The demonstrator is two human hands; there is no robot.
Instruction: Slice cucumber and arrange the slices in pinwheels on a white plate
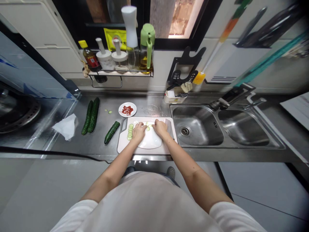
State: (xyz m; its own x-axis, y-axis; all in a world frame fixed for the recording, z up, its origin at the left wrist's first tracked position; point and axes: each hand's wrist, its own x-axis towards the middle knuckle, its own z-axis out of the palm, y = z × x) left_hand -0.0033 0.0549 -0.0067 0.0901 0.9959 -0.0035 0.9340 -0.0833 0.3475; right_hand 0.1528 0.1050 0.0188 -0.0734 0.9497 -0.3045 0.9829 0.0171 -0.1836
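Observation:
A white plate (149,141) lies on the light cutting board (122,145), under both hands. At the plate's far left part, my left hand (139,131) is closed, its fingertips pinching at a cucumber slice (148,128). My right hand (160,128) bends over the plate's far right edge with its fingers together; whatever is in them is hidden. Left of my left hand, a row of overlapping cucumber slices (130,131) lies on the board. A cut piece of cucumber (112,132) rests on the counter just beyond the board's left side.
A small dish (120,111) of chopped red pieces stands behind the board. Two whole cucumbers (90,116) and a crumpled white tissue (66,126) lie to the left. On the right is a double steel sink (198,124). Above the counter, a rack (120,74) holds bottles and jars.

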